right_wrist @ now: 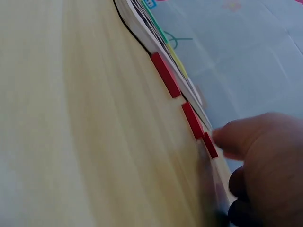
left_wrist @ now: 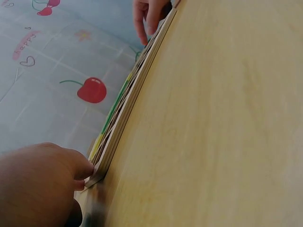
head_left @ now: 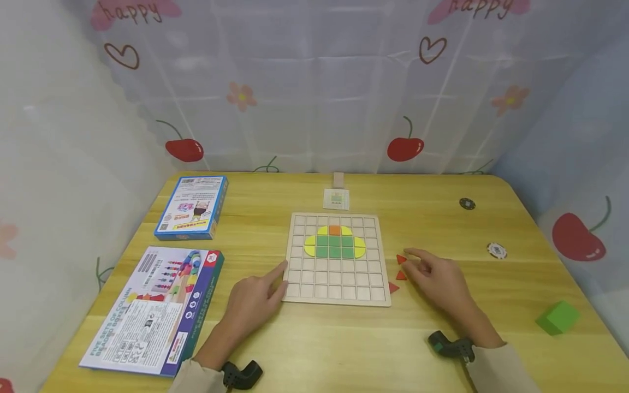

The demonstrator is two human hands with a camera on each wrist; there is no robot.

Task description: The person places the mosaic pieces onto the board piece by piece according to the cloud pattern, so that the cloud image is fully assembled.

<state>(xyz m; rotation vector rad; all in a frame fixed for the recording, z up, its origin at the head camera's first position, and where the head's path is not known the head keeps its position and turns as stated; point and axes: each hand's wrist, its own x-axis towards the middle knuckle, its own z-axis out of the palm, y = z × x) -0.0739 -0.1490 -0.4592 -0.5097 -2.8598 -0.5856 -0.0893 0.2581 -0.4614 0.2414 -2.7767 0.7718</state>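
Observation:
A square wooden grid board (head_left: 334,281) lies in the middle of the table. Green squares (head_left: 334,240), yellow curved pieces (head_left: 360,242) and one orange square (head_left: 334,230) fill some of its upper cells. My left hand (head_left: 253,303) touches the board's left edge with index finger and thumb; the left wrist view shows the thumb at the board's corner. To the right of the board lie three red triangles (head_left: 394,287). My right hand (head_left: 439,281) is beside the two farther ones, thumb and index finger apart. In the right wrist view its fingertips are close to the farthest red triangle (right_wrist: 210,145).
Behind the board a small pattern card (head_left: 336,199) lies by a wooden block (head_left: 338,180). Two boxes, a blue one (head_left: 191,207) and a bead-set box (head_left: 152,311), occupy the left. Rightward are a black chip (head_left: 467,203), a white chip (head_left: 497,250) and a green cube (head_left: 558,317).

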